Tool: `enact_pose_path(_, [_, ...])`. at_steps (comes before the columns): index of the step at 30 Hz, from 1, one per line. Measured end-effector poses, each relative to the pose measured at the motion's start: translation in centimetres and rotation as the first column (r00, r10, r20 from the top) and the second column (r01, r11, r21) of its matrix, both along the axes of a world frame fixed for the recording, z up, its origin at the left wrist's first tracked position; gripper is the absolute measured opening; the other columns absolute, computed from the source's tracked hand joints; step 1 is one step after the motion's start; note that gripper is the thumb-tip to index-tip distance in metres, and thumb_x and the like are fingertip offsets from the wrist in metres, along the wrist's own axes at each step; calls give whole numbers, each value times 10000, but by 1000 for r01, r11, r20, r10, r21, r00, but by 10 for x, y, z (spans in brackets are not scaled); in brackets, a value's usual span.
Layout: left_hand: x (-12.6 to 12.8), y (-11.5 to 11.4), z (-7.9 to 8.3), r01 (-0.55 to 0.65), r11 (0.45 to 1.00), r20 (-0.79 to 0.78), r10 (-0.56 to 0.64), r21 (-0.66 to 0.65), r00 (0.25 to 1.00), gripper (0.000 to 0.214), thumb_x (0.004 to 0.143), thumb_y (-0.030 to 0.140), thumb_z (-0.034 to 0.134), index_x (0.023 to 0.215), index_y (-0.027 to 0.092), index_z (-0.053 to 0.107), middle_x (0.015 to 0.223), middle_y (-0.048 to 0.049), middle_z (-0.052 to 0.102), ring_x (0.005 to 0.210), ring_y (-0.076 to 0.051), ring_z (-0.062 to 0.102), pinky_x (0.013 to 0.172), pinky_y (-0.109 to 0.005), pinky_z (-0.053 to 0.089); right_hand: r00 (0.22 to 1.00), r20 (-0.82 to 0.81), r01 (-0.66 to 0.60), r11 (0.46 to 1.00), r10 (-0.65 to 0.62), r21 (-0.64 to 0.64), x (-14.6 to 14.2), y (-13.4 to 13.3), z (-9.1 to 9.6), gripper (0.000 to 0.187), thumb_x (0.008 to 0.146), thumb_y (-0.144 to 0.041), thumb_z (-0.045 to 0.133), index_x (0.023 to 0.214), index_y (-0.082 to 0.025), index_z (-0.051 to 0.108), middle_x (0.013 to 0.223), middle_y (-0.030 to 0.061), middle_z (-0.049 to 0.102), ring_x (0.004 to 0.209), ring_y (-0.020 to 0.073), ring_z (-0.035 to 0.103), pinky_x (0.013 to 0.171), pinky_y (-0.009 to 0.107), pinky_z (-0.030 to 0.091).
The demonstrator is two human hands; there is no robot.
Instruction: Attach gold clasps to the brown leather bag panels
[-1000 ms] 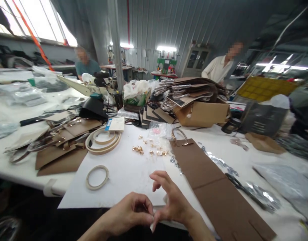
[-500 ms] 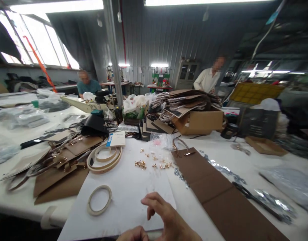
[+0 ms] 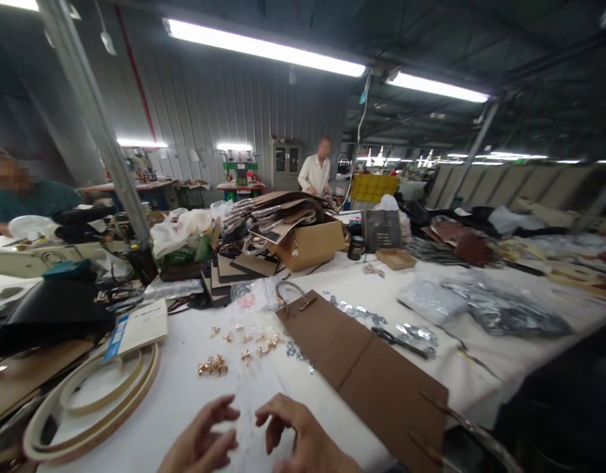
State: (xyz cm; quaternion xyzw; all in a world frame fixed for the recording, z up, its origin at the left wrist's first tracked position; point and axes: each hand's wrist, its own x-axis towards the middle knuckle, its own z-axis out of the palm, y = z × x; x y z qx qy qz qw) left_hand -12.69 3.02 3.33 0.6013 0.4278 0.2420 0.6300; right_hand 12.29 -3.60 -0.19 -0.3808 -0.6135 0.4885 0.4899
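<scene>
My left hand (image 3: 204,437) hovers over the white sheet at the bottom centre, fingers curved and apart, with nothing in it. To its right, my right hand (image 3: 303,433) is also above the sheet, fingers bent and spread, holding nothing visible. Just beyond both hands lie small gold metal fittings (image 3: 213,365), some heaped and some scattered. A long brown bag panel (image 3: 362,355) with handles stretches diagonally to the right of my right hand. Small silver metal pieces (image 3: 299,355) lie along its left side.
Rolled tan strips (image 3: 150,384) and a white-and-blue booklet (image 3: 140,328) are at left. Black-handled scissors (image 3: 399,343) lie beside silver pieces (image 3: 416,336). Farther back stand a cardboard box (image 3: 317,243) with stacked panels and a metal post (image 3: 98,125). Two people are beyond the table.
The view has swung to the right and closer to the gold fittings. My left hand has come up fully into view, opened, and the hands are now apart. The tape ring has left the view.
</scene>
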Motion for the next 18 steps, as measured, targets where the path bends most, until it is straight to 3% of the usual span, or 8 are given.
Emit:
enact_pose_path(1, [6,22,8,-69,993,-39,73,95,997,761,818,761,635,1390,266,552,1340,-156,647,1047,-296,708,890,-435,586,998,-22,57,997,-58,-48,3,3,-7,871,503,-606,978,1276,-301,720,1155,78,701,784,176,649,772,330,546])
enact_pose_path(3, [21,71,24,-59,953,-153,109,298,982,696,890,693,568,1376,195,550,1346,-169,657,1115,-288,706,908,-396,588,985,-86,135,981,-148,-142,9,10,-24,877,448,-563,1006,1233,-285,732,1131,72,701,764,162,640,718,306,537])
enact_pose_path(5, [39,117,35,97,861,-419,143,500,897,540,974,562,423,1273,162,627,1241,-156,715,1049,-265,730,867,-374,586,965,-177,158,968,-193,-195,13,16,-42,822,481,-591,984,1195,-262,741,1076,74,698,719,148,617,641,281,514])
enact_pose_path(8, [64,163,36,261,796,-570,125,546,812,318,846,394,611,1005,154,744,1021,-135,769,945,-289,733,883,-400,561,928,-288,188,963,-238,-191,16,22,-62,758,577,-711,889,1136,-220,747,974,85,694,641,133,563,563,264,465])
enact_pose_path(11, [83,178,24,338,712,-605,153,616,782,489,695,290,766,1169,174,727,1251,-155,711,1145,-327,652,1017,-434,493,907,-328,215,961,-263,-176,17,23,-70,767,616,-784,823,1122,-213,743,940,93,699,600,132,548,565,282,465])
enact_pose_path(13, [88,181,18,374,654,-619,187,658,762,380,777,258,720,1154,209,732,1241,-135,702,1173,-305,617,1031,-419,465,908,-339,195,964,-248,-182,17,22,-66,750,648,-800,795,1120,-220,745,943,94,704,594,135,561,579,292,478])
enact_pose_path(15, [89,185,17,397,617,-631,215,679,746,186,919,248,584,992,238,755,1061,-96,726,1067,-261,634,943,-369,479,915,-342,155,969,-214,-192,18,21,-56,726,707,-804,754,1136,-218,747,964,98,708,612,139,587,593,287,479])
enact_pose_path(18, [86,194,27,357,579,-606,318,733,729,313,1035,308,429,998,260,736,1030,-69,700,1032,-233,623,809,-312,466,920,-341,130,971,-194,-201,23,28,-35,707,815,-789,673,1188,-192,738,1050,127,710,711,159,651,639,281,483])
